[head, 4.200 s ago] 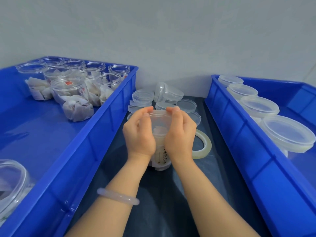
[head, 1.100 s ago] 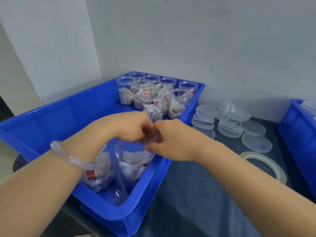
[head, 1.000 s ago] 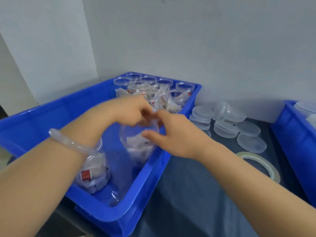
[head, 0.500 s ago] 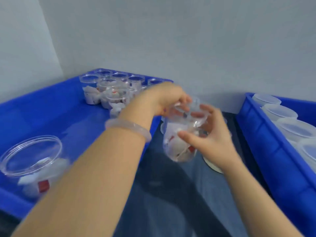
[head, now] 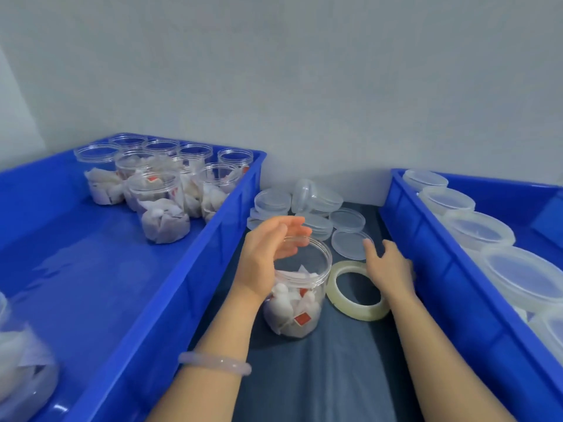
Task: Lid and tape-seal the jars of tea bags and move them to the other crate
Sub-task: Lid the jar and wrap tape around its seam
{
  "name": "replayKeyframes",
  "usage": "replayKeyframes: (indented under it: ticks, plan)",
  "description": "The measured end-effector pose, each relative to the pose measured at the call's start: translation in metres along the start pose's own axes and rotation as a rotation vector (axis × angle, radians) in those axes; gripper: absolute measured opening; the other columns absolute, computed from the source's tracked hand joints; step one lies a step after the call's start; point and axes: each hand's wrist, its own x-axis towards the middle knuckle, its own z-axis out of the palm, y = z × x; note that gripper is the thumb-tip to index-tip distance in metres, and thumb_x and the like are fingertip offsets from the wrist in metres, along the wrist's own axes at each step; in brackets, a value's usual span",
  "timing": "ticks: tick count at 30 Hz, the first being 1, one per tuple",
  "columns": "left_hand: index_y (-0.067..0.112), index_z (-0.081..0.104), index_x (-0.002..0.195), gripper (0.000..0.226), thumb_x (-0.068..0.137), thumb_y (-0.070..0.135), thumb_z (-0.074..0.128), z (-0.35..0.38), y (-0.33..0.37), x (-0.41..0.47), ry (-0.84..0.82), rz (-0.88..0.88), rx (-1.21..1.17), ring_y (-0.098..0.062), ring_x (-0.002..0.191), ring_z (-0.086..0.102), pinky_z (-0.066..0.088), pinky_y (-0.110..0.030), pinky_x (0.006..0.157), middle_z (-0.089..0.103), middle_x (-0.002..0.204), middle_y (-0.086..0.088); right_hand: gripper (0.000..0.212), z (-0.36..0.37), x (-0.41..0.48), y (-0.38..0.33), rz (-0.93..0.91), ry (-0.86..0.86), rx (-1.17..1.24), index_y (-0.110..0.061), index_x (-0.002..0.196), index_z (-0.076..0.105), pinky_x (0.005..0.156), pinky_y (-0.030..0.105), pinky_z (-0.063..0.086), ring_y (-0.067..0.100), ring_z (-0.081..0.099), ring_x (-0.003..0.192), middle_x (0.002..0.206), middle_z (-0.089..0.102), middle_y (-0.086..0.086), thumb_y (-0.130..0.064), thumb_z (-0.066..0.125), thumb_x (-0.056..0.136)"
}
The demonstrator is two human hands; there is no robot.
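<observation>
Relaxed left hand (head: 269, 249) over clear round jar (head: 300, 303), right hand (head: 388, 268) spread above glossy tape ring (head: 355, 313)

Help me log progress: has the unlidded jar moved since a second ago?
Yes: the jar moved right, out of the left crate onto the mat.

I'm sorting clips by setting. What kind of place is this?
Probably a small hand-packing bench: a crate of open jars holding tea bags, a second crate of lidded jars, and loose lids and a tape roll between them.
</observation>
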Motion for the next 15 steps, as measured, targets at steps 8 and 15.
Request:
replayKeyframes:
  ticks: [8, 15]
  plan:
    - [0.011, 0.063, 0.107, 0.038, 0.086, 0.038, 0.045, -0.001, -0.022, -0.004, 0.024, 0.143, -0.006, -0.021, 0.101, 0.066, 0.052, -0.038, 0.09, 0.071, 0.105, -0.006, 0.059, 0.01, 0.026, -0.02, -0.012, 0.095, 0.137, -0.008, 0.14, 0.038, 0.087, 0.032, 0.043, 0.029, 0.052, 0.115, 0.128, 0.052, 0.015, -0.002, 0.058, 0.085]
    - [0.008, 0.063, 0.102, 0.041, 0.092, 0.041, 0.042, 0.009, -0.026, 0.003, 0.211, 0.052, -0.12, -0.021, 0.085, 0.07, 0.056, -0.032, 0.08, 0.072, 0.09, -0.007, 0.018, -0.04, -0.062, -0.075, -0.947, 0.101, 0.369, -0.021, 0.088, 0.062, 0.076, 0.007, 0.036, -0.005, 0.05, 0.091, 0.097, 0.054, 0.001, -0.011, 0.06, 0.073]
